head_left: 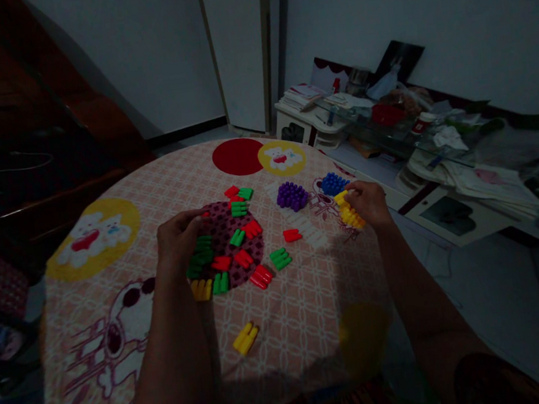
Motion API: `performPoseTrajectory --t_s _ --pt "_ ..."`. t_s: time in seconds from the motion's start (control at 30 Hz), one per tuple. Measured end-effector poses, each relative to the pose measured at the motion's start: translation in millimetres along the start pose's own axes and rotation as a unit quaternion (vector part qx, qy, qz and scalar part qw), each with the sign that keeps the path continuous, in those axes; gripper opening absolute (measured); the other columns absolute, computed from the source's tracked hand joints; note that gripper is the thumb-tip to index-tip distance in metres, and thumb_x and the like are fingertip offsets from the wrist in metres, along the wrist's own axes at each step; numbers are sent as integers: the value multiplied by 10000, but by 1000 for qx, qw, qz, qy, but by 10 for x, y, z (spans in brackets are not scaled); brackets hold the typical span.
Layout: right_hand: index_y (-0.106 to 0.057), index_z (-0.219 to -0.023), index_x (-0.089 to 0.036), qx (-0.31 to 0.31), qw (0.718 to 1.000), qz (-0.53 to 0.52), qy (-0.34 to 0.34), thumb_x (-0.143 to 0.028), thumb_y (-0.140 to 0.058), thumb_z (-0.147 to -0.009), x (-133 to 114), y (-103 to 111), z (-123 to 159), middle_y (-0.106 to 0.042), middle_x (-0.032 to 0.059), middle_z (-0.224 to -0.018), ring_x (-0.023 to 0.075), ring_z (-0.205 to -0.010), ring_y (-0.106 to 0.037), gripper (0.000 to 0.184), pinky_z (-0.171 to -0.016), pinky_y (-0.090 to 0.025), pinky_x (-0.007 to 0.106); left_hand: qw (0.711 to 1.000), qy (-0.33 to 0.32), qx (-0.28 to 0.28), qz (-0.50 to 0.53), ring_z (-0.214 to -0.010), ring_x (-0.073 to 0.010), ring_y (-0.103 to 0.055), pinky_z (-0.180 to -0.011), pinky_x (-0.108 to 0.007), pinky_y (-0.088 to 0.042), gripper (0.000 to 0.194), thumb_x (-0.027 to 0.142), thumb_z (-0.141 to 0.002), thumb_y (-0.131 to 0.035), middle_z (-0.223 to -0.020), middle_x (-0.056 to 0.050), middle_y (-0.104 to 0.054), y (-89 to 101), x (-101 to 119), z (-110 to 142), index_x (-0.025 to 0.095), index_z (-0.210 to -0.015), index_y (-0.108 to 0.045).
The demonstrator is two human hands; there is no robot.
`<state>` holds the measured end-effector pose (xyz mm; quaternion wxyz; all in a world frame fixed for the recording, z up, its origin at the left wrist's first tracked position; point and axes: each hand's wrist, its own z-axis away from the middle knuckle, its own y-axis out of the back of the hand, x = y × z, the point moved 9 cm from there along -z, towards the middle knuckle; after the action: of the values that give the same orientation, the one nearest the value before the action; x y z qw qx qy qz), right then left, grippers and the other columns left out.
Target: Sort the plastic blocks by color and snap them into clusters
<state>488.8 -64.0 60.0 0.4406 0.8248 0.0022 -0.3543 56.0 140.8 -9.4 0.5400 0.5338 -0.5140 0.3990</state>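
At the left of the loose pieces, my left hand (177,242) is closed in a pinch, with a bit of a red toy block (205,215) showing at its fingertips. My right hand (368,204) pinches a yellow toy block (341,198) over a small group of yellow blocks (352,218). Close by sit a cluster of blue blocks (334,183) and a cluster of purple blocks (291,196). Red blocks (261,277) and green blocks (280,258) lie scattered in the middle. Another yellow block (246,339) lies nearer to me.
A patterned cloth covers the round table (302,315). Faint whitish pieces (312,231) lie between the purple cluster and my right hand. Beyond the table's right edge stands a low cabinet (450,210) heaped with papers and bags. A wooden bench (100,127) is at the left.
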Motion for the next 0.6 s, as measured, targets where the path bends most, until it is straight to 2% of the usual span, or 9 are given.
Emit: performPoseTrajectory --t_s 0.1,0.27,0.43,0.6 --pt "-807 -899 -147 -11 998 58 12 -215 -592 -688 -3 -61 -1 -760 73 -795 213 -736 -685 309 -768 -527 326 1000 7 6 4 -770 -205 -721 -730 -303 -610 349 385 -691 -726 -904 -68 -776 16 6 4 171 -963 -774" --pt "-801 -861 -160 -48 983 175 6 -185 -635 -716 48 -250 13 -776 121 -886 264 -863 -709 222 -857 -526 366 1000 15 8 17 -762 -201 -717 -716 -296 -610 346 373 -678 -736 -893 -65 -775 12 8 14 170 -956 -773" --pt "-790 -848 -151 -94 964 247 -1 -172 -679 -757 64 -424 35 -764 164 -926 298 -911 -704 145 -846 -517 373 1000 16 6 1 -746 -200 -714 -685 -287 -603 347 380 -693 -724 -898 -77 -776 10 26 28 160 -957 -769" --pt "-781 -831 -183 -84 962 259 -2 -148 -683 -733 17 -373 34 -751 128 -890 277 -915 -687 143 -824 -507 348 1000 18 14 -2 -778 -214 -724 -713 -302 -611 337 372 -693 -719 -885 -71 -769 37 45 41 161 -952 -762"
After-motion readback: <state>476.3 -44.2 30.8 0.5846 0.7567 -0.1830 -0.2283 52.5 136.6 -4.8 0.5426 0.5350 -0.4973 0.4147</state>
